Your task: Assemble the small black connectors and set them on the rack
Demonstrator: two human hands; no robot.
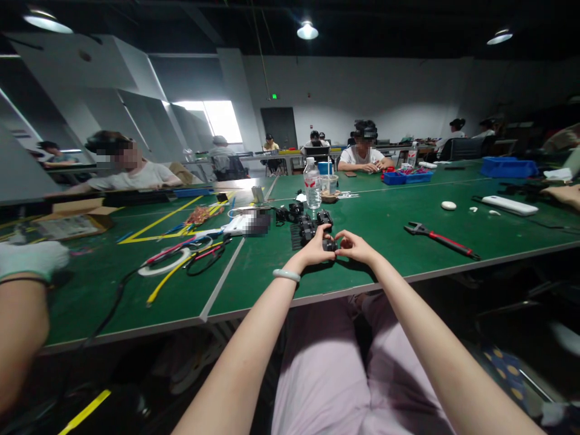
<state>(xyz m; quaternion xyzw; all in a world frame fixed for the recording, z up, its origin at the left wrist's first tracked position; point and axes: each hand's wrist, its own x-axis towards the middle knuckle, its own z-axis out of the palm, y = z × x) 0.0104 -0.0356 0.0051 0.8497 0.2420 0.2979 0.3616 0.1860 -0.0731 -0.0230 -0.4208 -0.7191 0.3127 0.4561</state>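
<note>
A small black part sits between my two hands, just above the green table's front edge. My left hand, with a pale bangle at the wrist, has thumb and fingers curved round its left side. From the right, my right hand pinches at its edge with thumb and forefinger. Right behind my left hand lies a cluster of black parts, some standing in a row. The exact shape of the held part is too small to tell.
Behind the parts stand a water bottle and a cup. An adjustable wrench with red handles lies right, a white case beyond. Cables spread left, near another person's gloved hand. Blue trays sit further back.
</note>
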